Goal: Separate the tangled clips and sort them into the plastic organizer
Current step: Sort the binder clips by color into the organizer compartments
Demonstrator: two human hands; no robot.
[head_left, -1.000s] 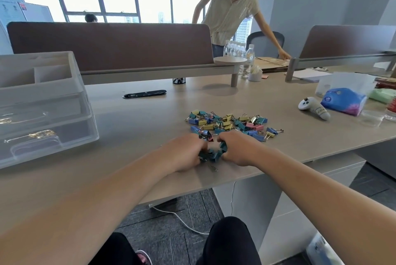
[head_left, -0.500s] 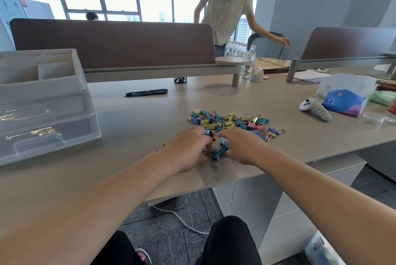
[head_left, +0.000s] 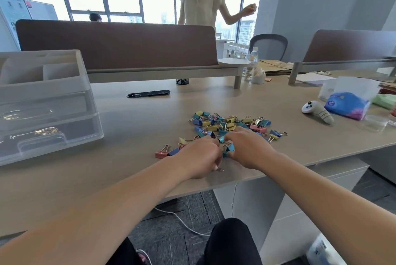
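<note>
Gripping a teal clip cluster (head_left: 227, 149) in curled fingers, the left hand (head_left: 199, 157) and right hand (head_left: 249, 149) sit by the desk's (head_left: 235, 175) front edge, just before the clip pile (head_left: 231, 123). A wide stretch of desk lies between them and the organizer (head_left: 49, 101) at left. A pink clip (head_left: 160, 154) newly lies beside the left hand.

Both bare forearms reach forward from the lower edge and converge. The left hand (head_left: 199, 157) lies knuckles-up with its fingers curled inward. The right hand (head_left: 249, 149) faces it, fingers bent. Their fingertips nearly meet, and both pinch one cluster of teal clips (head_left: 227, 149).
</note>
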